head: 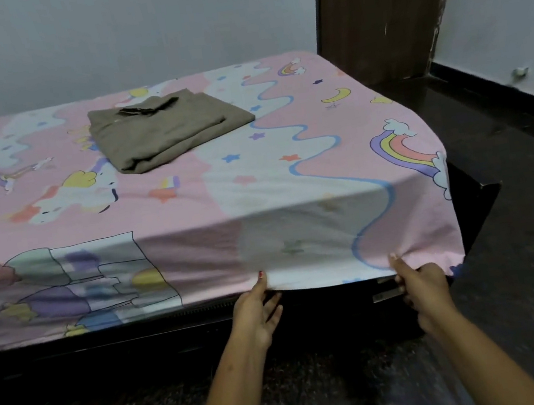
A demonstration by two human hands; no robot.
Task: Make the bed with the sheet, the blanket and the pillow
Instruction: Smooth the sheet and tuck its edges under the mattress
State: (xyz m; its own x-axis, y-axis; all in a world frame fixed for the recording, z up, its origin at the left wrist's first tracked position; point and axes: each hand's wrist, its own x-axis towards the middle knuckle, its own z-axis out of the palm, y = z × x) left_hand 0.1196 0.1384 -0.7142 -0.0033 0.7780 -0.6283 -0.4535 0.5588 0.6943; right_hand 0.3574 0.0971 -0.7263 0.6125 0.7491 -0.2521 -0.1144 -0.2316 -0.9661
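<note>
I see both arms stretched forward; my left hand (257, 311) and right hand (422, 286) each pinch the hanging hem of the sheet (256, 186), thumbs on top.

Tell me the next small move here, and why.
Probably tuck the hem under the mattress. The left hand and right hand both pinch the near hem of the sheet, which hangs loose over the dark bed frame, while the top lies smooth and the folded blanket waits.

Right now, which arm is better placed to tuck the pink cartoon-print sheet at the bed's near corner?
Probably right. The right grip pinches the pink cartoon-print sheet's hanging edge beside that corner; the left grip holds it farther away.
</note>
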